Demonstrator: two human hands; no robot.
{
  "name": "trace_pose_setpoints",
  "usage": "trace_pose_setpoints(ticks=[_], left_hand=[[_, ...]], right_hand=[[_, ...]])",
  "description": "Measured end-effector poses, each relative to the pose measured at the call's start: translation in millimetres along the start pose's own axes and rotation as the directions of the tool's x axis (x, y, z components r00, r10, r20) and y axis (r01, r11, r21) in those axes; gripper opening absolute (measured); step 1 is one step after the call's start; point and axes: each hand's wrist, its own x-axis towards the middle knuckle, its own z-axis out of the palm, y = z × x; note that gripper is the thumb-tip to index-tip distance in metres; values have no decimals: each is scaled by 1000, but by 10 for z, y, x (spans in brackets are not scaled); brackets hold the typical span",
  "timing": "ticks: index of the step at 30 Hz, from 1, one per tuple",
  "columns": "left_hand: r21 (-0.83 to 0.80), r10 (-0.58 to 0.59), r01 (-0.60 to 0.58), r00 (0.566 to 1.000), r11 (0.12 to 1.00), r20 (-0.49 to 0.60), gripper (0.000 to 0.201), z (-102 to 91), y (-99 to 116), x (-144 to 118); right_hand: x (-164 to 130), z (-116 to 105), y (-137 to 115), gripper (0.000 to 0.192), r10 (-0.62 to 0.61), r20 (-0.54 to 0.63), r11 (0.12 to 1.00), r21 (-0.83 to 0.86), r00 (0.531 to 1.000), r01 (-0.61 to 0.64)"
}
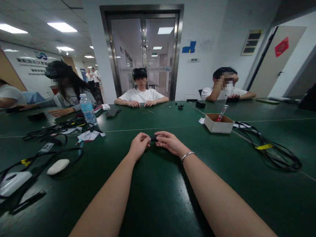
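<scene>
Both my arms reach forward over the dark green table (159,192). My left hand (138,145) and my right hand (169,141) meet at the middle, each pinching one end of a small black part (153,138) held just above the tabletop. A silver bracelet (187,155) circles my right wrist. What the black part is cannot be made out; most of it is hidden by my fingers.
A small cardboard box (218,124) with a red-tipped tool stands right of my hands. Black cables (271,151) lie at the right, more cables (39,151), a white oval object (58,166) and a water bottle (88,110) at the left. Several people sit around the table's far side.
</scene>
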Motion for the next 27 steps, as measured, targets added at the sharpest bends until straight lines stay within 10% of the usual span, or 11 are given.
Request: trace_pose_setpoints(ticks=[27], left_hand=[[66,39,-38,999,997,-21,22,-14,-30,11]], right_hand=[[-15,21,-17,21,8,-9,1000,1,1000,-8]])
